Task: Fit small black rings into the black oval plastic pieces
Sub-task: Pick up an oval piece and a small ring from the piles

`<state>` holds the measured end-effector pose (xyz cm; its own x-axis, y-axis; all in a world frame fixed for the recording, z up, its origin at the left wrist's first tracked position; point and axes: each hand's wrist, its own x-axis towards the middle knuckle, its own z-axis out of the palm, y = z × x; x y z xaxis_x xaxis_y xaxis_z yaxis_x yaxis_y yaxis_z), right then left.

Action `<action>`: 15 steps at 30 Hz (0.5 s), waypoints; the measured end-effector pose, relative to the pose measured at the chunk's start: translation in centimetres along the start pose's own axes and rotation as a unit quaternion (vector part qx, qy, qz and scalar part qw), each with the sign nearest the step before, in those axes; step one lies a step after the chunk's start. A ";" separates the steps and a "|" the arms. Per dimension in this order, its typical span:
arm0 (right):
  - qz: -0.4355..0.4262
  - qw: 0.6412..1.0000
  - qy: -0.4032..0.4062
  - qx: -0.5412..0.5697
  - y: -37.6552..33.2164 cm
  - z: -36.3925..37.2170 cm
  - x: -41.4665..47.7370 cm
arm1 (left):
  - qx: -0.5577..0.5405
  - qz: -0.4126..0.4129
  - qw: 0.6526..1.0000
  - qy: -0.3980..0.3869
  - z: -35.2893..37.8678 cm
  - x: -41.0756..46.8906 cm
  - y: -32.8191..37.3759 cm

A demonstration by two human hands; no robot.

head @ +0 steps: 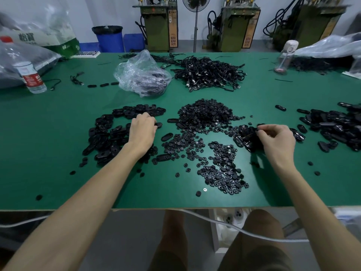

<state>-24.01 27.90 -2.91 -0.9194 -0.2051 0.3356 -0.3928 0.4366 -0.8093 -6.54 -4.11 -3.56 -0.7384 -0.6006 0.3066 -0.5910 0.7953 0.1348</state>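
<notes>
curls the left hand [143,127] down onto a heap of oval pieces [109,133], fingertips at one oval [159,124] just past them; cannot tell whether gripped or merely touched. pinches a small black part [257,130] between thumb and fingertips of the right hand [277,137], directly over a second cluster of ovals [247,136]; too dark to call it ring or oval. finds the rings [207,114] heaped between the two grips, slightly beyond them, with more strewn nearer the body than either hand. looks like gathering parts, with no ring seated yet. could lose the pinched part into the black cluster beneath through a loose pinch, with no colour difference to find it again. could rake up several ovals at once under the curled left fingers. could seat a ring crooked by pressing off-centre.
</notes>
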 end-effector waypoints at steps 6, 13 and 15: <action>-0.030 0.993 -0.047 -0.101 0.0 -0.2 -0.6 | -0.025 0.009 0.998 0.050 0.0 -0.5 0.7; -0.108 0.963 -0.196 -0.153 -2.3 1.2 -2.7 | -0.335 -0.040 0.941 0.041 -1.5 -1.9 4.8; -0.130 0.951 -0.220 -0.172 -2.4 1.8 -3.6 | -0.425 -0.037 0.904 0.013 -1.8 -2.7 6.3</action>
<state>-19.75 25.97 -3.03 -0.7225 -0.6594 0.2078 -0.6590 0.5660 -0.4953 -7.67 2.62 -1.80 -0.6929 -0.6614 0.2872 -0.1677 0.5351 0.8280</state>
